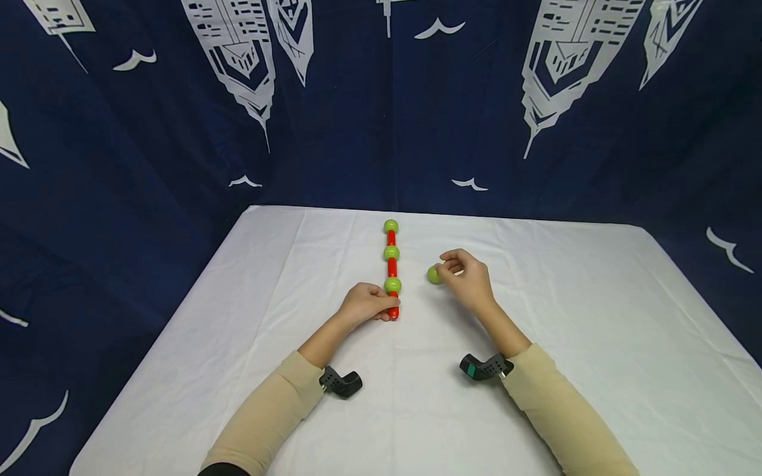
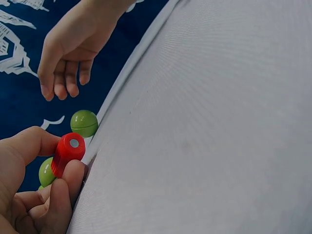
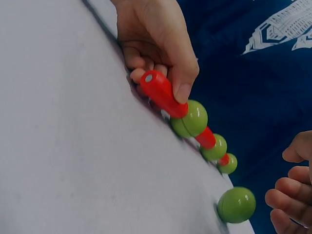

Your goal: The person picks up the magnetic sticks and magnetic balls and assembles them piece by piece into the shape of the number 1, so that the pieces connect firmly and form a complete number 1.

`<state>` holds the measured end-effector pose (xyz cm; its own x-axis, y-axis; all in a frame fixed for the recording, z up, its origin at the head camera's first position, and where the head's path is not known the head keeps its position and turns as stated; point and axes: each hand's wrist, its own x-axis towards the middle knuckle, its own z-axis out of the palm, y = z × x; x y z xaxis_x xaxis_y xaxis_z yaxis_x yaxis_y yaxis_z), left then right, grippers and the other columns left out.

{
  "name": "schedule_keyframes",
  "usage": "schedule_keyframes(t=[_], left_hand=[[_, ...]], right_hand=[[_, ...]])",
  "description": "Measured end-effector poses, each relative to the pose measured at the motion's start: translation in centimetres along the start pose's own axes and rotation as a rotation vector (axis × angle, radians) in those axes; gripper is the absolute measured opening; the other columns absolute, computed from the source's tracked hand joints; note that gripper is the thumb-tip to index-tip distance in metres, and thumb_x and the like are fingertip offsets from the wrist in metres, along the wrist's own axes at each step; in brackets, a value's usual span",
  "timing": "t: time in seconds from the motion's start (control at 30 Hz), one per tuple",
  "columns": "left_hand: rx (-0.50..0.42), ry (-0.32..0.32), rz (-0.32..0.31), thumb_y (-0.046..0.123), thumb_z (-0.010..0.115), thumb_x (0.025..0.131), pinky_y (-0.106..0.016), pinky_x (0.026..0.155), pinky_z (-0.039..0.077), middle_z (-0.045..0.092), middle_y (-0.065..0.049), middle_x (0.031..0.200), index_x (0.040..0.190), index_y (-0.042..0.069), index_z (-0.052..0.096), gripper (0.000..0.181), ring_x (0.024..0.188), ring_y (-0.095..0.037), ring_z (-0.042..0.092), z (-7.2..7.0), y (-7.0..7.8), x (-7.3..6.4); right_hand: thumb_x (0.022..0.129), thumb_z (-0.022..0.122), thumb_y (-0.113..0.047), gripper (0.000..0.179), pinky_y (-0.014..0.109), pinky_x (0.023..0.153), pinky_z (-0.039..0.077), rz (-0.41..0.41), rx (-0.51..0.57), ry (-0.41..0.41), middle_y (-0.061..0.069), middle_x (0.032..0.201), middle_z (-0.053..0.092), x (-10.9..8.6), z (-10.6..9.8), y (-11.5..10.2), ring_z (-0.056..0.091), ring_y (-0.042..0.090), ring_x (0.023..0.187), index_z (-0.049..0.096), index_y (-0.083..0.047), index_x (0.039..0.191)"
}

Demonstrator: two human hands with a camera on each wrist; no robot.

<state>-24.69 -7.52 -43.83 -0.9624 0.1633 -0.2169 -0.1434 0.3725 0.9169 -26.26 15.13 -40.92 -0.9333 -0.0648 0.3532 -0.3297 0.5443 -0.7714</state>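
Observation:
A straight chain of green balls and red rods lies on the table, its far ball [image 1: 390, 226] toward the back edge. My left hand [image 1: 364, 303] pinches the nearest red rod [image 1: 393, 313] between thumb and fingers. That rod's free end, with a small grey disc, faces the camera in the left wrist view. A loose green ball [image 3: 237, 204] sits to the right of the chain. Close by it is my right hand [image 1: 470, 281], fingers loosely bent; both wrist views show a gap between its fingers and the ball.
A white cloth [image 1: 571, 311] covers the table. Behind it hangs a dark blue curtain [image 1: 369, 132] with white prints. Black wrist mounts [image 1: 341, 383] stick out from the sleeves over the cloth.

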Motion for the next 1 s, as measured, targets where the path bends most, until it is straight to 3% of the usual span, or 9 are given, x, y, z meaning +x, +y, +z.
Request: schedule_keyframes(t=[0.33, 0.47, 1.0], left_hand=[[-0.010, 0.003, -0.003, 0.019, 0.077, 0.083, -0.016, 0.049, 0.043, 0.063, -0.001, 0.061, 0.076, 0.004, 0.066, 0.020, 0.052, -0.007, 0.059, 0.0, -0.1, 0.1], [-0.005, 0.003, -0.012, 0.019, 0.077, 0.083, -0.015, 0.049, 0.043, 0.063, -0.001, 0.061, 0.076, 0.004, 0.066, 0.020, 0.052, -0.007, 0.059, 0.0, 0.0, 0.1], [0.004, -0.005, -0.009, 0.018, 0.077, 0.083, -0.015, 0.050, 0.042, 0.062, -0.001, 0.060, 0.074, 0.004, 0.065, 0.021, 0.052, -0.007, 0.058, -0.1, 0.2, 0.0]], right_hand=[[0.087, 0.073, -0.019, 0.046, 0.048, 0.091, 0.047, 0.064, -0.083, -0.109, 0.022, 0.112, 0.060, 0.2, 0.7, 1.7, 0.058, 0.036, 0.104, 0.059, 0.005, 0.124], [0.086, 0.073, -0.021, 0.052, 0.049, 0.094, 0.046, 0.085, -0.117, -0.134, 0.023, 0.116, 0.059, 0.2, 1.2, 2.2, 0.057, 0.038, 0.108, 0.057, 0.004, 0.128], [0.087, 0.074, -0.014, 0.044, 0.045, 0.090, 0.047, 0.077, -0.149, -0.080, 0.022, 0.109, 0.061, -0.1, 2.2, 2.8, 0.058, 0.034, 0.101, 0.059, 0.008, 0.122]])
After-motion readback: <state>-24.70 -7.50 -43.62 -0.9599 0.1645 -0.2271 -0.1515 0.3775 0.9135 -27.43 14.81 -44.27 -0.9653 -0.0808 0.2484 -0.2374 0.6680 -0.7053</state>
